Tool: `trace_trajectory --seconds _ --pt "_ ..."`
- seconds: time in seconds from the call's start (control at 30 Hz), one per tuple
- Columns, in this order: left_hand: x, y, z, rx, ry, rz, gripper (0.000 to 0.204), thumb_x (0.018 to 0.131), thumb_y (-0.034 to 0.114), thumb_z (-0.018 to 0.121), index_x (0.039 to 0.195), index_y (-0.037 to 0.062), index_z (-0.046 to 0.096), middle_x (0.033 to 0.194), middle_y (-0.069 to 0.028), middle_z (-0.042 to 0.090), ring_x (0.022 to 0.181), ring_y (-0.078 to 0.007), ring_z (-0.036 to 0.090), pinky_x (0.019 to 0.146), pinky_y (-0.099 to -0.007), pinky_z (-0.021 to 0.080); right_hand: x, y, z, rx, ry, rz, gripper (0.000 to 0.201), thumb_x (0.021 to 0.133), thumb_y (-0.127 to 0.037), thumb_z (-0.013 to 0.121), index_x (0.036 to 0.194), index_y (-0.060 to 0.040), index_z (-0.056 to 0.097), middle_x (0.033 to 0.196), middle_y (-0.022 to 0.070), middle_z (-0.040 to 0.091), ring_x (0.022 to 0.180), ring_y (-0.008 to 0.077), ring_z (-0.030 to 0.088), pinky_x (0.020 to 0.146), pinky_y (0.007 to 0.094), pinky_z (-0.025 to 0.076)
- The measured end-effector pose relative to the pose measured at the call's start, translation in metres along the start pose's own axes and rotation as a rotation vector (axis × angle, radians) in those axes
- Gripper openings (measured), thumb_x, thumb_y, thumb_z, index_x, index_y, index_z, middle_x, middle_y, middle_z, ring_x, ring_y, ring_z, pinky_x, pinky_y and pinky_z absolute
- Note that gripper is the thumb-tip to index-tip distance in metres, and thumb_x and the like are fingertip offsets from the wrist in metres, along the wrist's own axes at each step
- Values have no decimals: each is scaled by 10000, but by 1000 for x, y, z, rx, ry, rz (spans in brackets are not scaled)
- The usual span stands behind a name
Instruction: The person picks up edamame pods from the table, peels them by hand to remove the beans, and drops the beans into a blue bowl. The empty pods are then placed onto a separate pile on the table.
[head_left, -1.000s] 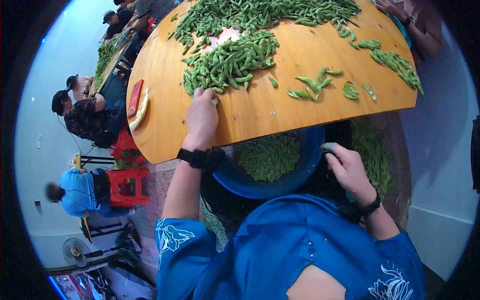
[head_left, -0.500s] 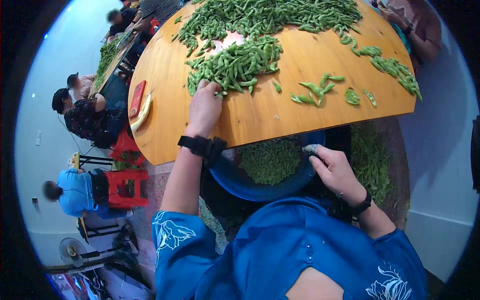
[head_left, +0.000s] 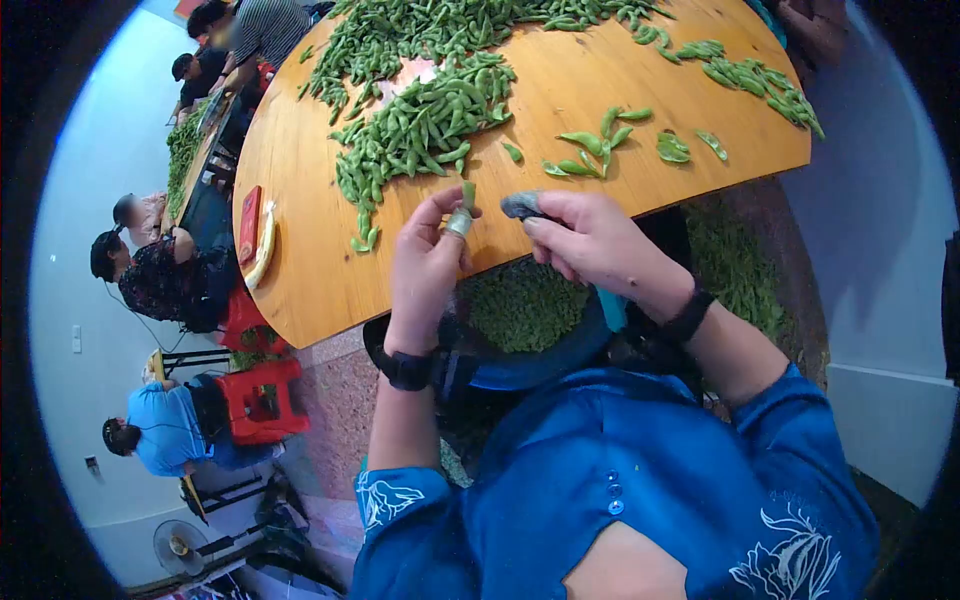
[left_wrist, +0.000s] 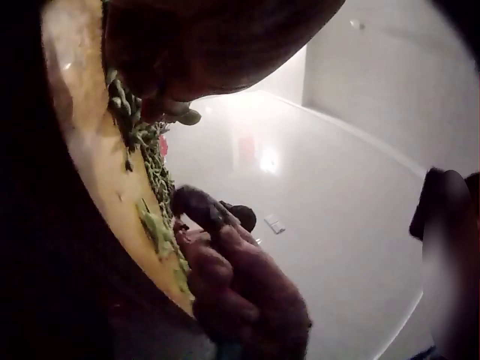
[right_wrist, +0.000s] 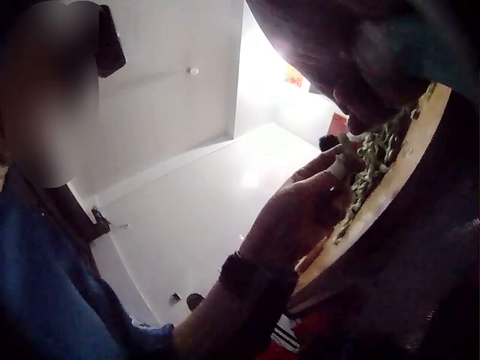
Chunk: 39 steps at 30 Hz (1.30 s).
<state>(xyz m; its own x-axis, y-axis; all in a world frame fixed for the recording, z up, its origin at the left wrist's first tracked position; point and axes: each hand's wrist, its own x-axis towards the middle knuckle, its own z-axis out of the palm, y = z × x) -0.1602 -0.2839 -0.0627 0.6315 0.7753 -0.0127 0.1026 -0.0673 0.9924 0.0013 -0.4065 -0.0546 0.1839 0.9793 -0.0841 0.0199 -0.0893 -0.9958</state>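
Note:
My left hand (head_left: pixel 430 260) is raised over the near table edge, pinching a green soybean pod (head_left: pixel 469 194) upright between thumb and fingers. A whitish wrap covers the thumb tip. Facing it from the right, my right hand (head_left: pixel 600 240) has a dark grey cover (head_left: pixel 521 205) on its fingertip. Its forefinger and thumb point toward the pod, a small gap apart from it; the other fingers bend beneath. In the left wrist view the covered finger (left_wrist: pixel 201 205) shows close up. A heap of pods (head_left: pixel 425 120) lies on the wooden table (head_left: pixel 590 215) beyond the left hand.
Below the table edge stands a blue basin (head_left: pixel 500 375) of shelled green beans (head_left: pixel 530 310). Loose pods (head_left: pixel 600 145) lie at the table's right. A red box (head_left: pixel 250 225) sits at the left edge. Green plant matter (head_left: pixel 735 260) covers the floor at right; seated people are at left.
The left hand has drawn back from the heap toward me with a pod. The right hand has risen from beside the basin and moved left to meet it.

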Motion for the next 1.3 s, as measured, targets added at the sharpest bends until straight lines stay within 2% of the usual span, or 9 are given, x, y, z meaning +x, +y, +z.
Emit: trace_trajectory --seconds 0.23,0.37,0.67,0.77,0.9,0.97,1.1,1.17,1.3 --pt "-3 -10 11 11 0 68 317 910 45 554 1226 39 569 1025 -38 659 618 -29 534 505 -165 402 20 0 2 135 -61 -7 182 924 -163 495 838 -38 594 618 -10 547 464 57 492 418 215 386" --pt "1 -18 9 386 46 367 334 867 14 583 1200 11 565 982 -140 677 707 -155 632 597 -271 485 23 4 2 151 -71 -20 188 926 -159 494 819 -37 589 619 -18 546 462 49 487 415 205 377" --pt "-21 -2 25 472 113 337 260 846 -3 584 1100 5 528 895 -175 660 733 -266 661 634 -334 513 9 -5 7 193 -104 74 180 936 -183 512 866 -41 597 649 -22 552 472 37 498 394 191 372" --pt "-32 2 27 520 138 317 212 856 13 604 1061 6 548 887 -125 682 753 -157 654 668 -282 511 2 -4 7 252 -143 116 167 941 -180 507 900 -50 604 671 -27 554 483 34 495 407 183 367" --pt "-51 1 37 387 132 298 223 857 -1 589 1073 10 534 898 -135 680 778 -157 657 686 -281 510 -12 -3 15 271 -134 126 149 940 -168 510 940 -66 619 680 -38 543 488 29 459 425 173 348" --pt "-58 -6 39 411 169 325 234 844 -32 559 1073 1 529 903 -166 662 822 -233 678 701 -321 523 -20 0 20 306 -103 129 146 937 -170 516 952 -71 623 678 -42 538 488 27 445 431 170 342" --pt "-69 -28 41 225 138 337 206 869 -26 544 1072 -1 524 886 -123 658 774 -171 658 665 -288 514 -32 9 22 367 -102 191 144 932 -170 524 963 -70 623 663 -53 523 479 19 426 410 175 325" --pt "-76 -31 38 -31 -10 98 214 904 -6 531 1112 35 496 914 -53 626 729 -81 579 590 -198 465 -36 17 21 390 -112 238 145 932 -171 522 959 -68 621 658 -55 519 477 17 426 404 173 321" --pt "-80 -37 39 -190 -60 42 206 928 40 519 1132 48 490 875 -41 597 664 -56 536 539 -174 423 -42 26 19 451 -124 277 147 933 -177 513 942 -62 603 646 -57 516 461 12 427 393 161 326"
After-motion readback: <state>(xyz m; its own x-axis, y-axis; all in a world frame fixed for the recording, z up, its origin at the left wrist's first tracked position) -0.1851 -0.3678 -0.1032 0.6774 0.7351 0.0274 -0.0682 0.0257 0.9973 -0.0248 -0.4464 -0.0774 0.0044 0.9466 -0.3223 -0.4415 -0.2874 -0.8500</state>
